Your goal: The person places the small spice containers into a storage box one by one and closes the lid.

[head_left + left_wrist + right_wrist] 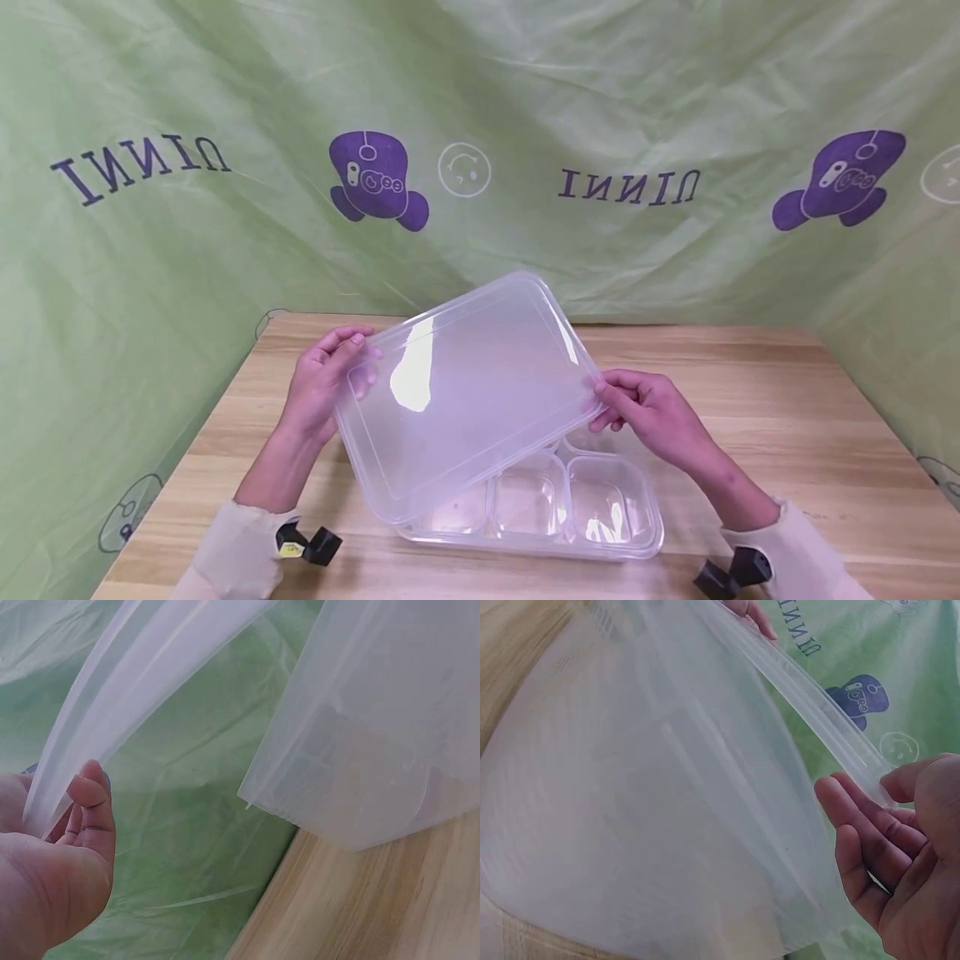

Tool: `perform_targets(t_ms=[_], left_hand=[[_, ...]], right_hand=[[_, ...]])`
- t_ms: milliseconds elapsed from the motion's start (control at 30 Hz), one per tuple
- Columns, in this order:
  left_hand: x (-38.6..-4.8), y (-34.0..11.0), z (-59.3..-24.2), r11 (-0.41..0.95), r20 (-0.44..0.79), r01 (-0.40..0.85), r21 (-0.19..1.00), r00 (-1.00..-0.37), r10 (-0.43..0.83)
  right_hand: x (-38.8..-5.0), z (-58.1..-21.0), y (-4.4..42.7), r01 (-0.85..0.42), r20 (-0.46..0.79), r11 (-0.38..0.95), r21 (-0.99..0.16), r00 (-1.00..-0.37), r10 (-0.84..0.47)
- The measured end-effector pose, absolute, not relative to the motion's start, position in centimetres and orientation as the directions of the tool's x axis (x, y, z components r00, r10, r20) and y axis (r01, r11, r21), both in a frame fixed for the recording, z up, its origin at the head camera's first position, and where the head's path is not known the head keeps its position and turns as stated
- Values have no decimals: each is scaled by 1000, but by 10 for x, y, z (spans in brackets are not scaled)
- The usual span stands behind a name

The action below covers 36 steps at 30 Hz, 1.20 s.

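Note:
A translucent plastic lid (480, 392), rectangular with rounded corners, is held tilted above a clear container with several compartments (528, 500). My left hand (322, 383) pinches the lid's left edge between thumb and fingers; in the left wrist view the fingers (94, 810) curl behind that rim. On the opposite side my right hand (648, 408) grips the lid near its right corner, and the right wrist view shows the thumb (907, 780) on the rim. The container sits on the table, its back left part hidden beneath the lid.
The wooden table (765, 417) extends on both sides of the container. A green printed curtain (525, 100) hangs behind the table and along its sides. Each sleeve carries a black wrist device, one at the left wrist (322, 546) and one at the right wrist (735, 575).

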State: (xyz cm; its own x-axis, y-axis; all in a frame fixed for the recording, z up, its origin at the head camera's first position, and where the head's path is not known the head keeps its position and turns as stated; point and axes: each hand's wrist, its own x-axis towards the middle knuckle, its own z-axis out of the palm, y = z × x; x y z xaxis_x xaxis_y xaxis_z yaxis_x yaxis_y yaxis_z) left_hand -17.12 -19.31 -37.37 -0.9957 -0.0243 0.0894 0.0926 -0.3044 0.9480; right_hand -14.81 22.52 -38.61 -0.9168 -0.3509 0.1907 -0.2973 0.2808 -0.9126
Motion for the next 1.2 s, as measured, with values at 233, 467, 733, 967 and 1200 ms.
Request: perform_targets(t_ms=[233, 467, 733, 967, 1200], left_hand=[[-170, -195, -375, -317, 46, 40, 948, -999, 12], [-169, -192, -375, -335, 35, 23, 942, -999, 31], [-162, -189, -372, -404, 96, 25, 914, -983, 155], [-159, -191, -374, -392, 135, 51, 918, -973, 189], [-156, -197, -375, -357, 157, 53, 933, -951, 268]], right_hand=[[-148, -386, 229, -279, 169, 292, -915, -922, -349], [-147, -385, 231, -270, 183, 268, -925, -933, -309], [-146, -385, 234, -224, 173, 237, -945, -960, -219], [-146, -381, 239, -223, 190, 164, -961, -962, -195], [-148, -379, 248, -227, 197, 172, -959, -964, -177]])
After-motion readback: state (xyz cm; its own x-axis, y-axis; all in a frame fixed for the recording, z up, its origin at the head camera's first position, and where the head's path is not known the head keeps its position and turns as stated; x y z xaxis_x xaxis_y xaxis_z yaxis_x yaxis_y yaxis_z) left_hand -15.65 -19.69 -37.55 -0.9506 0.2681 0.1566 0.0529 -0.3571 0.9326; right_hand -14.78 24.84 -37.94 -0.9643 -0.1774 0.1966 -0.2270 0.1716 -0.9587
